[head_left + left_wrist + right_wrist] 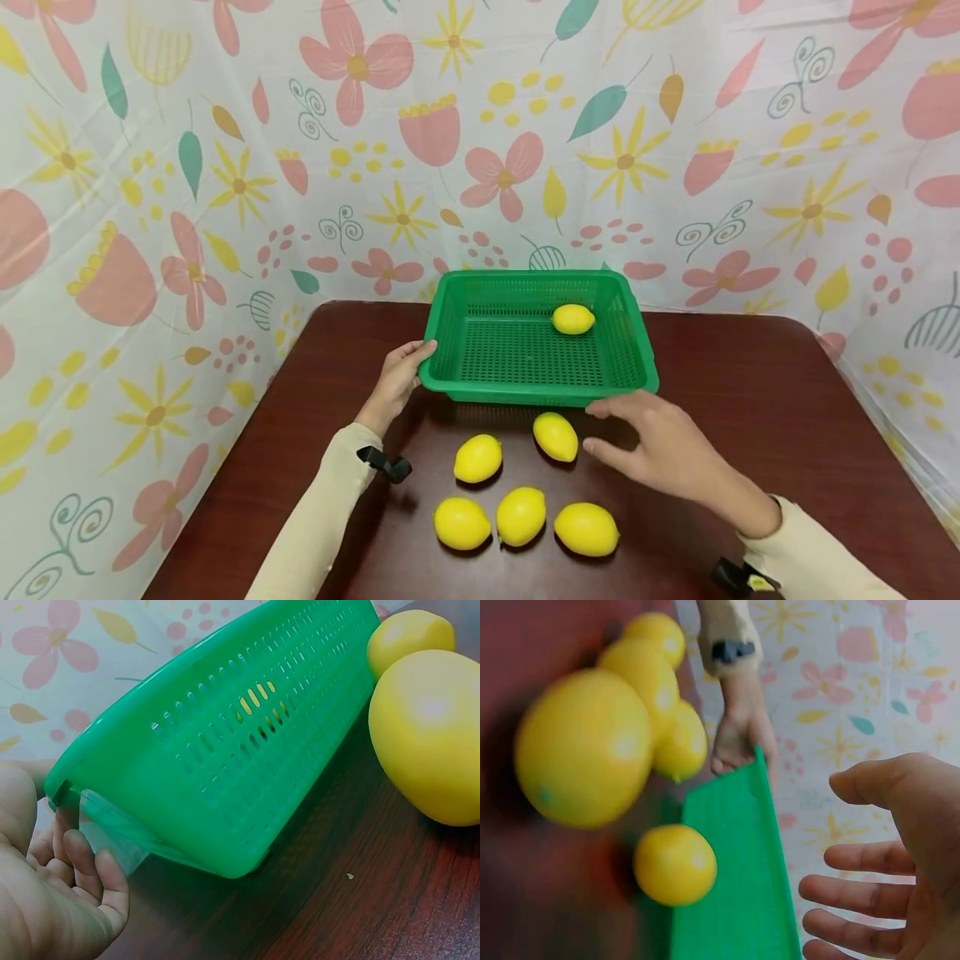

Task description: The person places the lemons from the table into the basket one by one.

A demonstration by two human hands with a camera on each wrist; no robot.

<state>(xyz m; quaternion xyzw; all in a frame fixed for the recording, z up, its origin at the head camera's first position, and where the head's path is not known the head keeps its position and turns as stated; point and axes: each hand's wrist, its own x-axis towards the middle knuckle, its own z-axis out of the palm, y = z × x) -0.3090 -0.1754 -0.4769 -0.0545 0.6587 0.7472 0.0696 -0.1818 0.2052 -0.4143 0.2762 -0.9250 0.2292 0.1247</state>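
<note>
A green plastic basket [525,389] with slotted walls stands at the back of the table, one lemon [573,319] inside near its far right. My left hand [396,379] grips the basket's left rim, thumb on top and fingers curled beneath, as the left wrist view shows. In front of the basket lie several loose lemons; the closest to it is a lemon [556,437] just left of my right fingertips. My right hand [660,442] hovers by the basket's front right corner, thumb and fingers spread, nothing between them.
Nearer me on the dark wooden table [750,375] are a lemon [477,458] and a front row of a lemon [462,524], a lemon [521,517] and a lemon [587,529]. A flower-patterned curtain [480,150] hangs behind the table and along its sides.
</note>
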